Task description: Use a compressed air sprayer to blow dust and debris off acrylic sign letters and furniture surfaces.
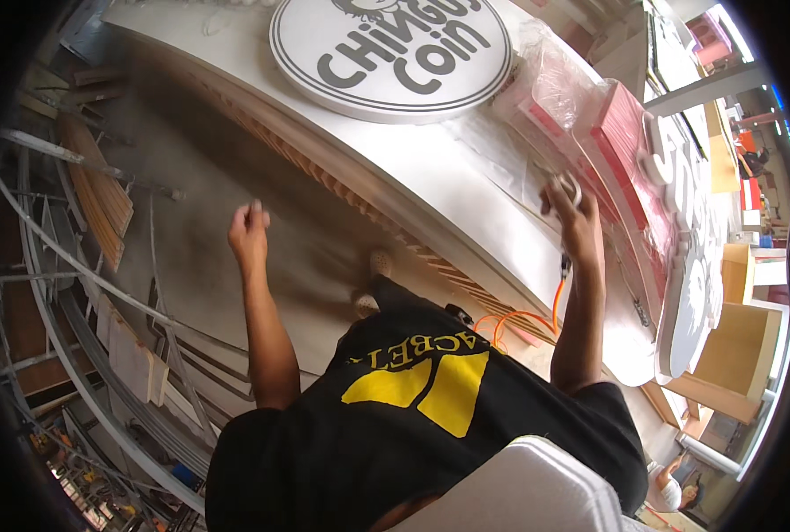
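Observation:
My left hand (250, 232) is held out over the floor, fingers curled in and nothing visible in them. Over the white tabletop, my right hand (574, 217) has its fingers bent round a pale ring-shaped thing (572, 189), partly hidden and blurred. An orange hose (559, 306) with a dark fitting runs up beside my right wrist; whether it joins what I hold, I cannot tell. A round white sign (391, 58) with dark lettering lies flat on the long white table (430, 168), ahead of my hands.
Pink pieces in clear plastic wrap (621, 133) lie on the table's right, beside white cut-out shapes (692, 301). Metal framing (76, 257) and wooden strips (98, 199) stand at my left. Wooden boxes (727, 355) are at the right; a person (670, 488) is at lower right.

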{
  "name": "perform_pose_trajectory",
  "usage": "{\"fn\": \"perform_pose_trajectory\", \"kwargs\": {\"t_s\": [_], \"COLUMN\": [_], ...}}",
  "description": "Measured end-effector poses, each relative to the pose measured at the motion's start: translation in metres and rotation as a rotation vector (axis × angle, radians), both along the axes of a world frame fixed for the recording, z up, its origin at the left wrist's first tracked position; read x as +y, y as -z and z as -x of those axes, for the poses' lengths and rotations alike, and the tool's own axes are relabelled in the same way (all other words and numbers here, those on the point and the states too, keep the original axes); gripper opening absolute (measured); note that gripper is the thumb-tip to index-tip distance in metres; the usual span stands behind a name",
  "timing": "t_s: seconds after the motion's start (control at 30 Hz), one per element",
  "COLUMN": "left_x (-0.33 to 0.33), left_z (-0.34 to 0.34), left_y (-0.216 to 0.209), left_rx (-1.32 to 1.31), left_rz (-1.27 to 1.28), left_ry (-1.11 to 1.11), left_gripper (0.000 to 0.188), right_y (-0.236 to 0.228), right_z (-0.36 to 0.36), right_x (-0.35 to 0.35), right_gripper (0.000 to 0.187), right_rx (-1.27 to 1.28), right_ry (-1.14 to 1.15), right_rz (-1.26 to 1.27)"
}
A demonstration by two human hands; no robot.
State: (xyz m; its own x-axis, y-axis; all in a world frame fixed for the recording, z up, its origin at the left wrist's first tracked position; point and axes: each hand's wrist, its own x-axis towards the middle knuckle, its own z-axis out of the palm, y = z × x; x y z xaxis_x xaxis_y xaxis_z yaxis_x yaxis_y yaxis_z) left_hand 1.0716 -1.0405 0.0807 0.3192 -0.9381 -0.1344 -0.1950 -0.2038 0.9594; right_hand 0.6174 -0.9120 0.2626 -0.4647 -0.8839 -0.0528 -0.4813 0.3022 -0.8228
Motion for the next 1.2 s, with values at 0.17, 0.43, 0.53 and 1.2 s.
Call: {"fn": "perform_pose_trajectory", "kwargs": {"t_s": [0.17,0.43,0.53,1.2], "left_x": [-0.073,-0.122,-0.147,-0.301], "left_z": [0.072,0.099,0.093,-0.133], "left_y": [-0.104,-0.133,-0.127,-0.040], "left_rx": [-0.095,-0.465,-0.338,-0.246], "left_rz": [0.369,0.613,0.597,0.316], "left_ry": [0.231,0.387,0.381,0.256], "left_gripper": [0.022,0.016,0.015,0.020], "right_y": [-0.036,-0.052,-0.066,-0.088], "right_z": [-0.015,0.030,0.067,0.216], "right_x": [-0.113,-0.154,-0.166,-0.226], "right_gripper": [0.050,0.046,0.046,0.053], "right_rx": [0.084,0.185,0.275,0.215], "right_ry": [-0.045,0.165,0.239,0.517], "right_rz": [0.075,0.170,0.031,-0.119]}}
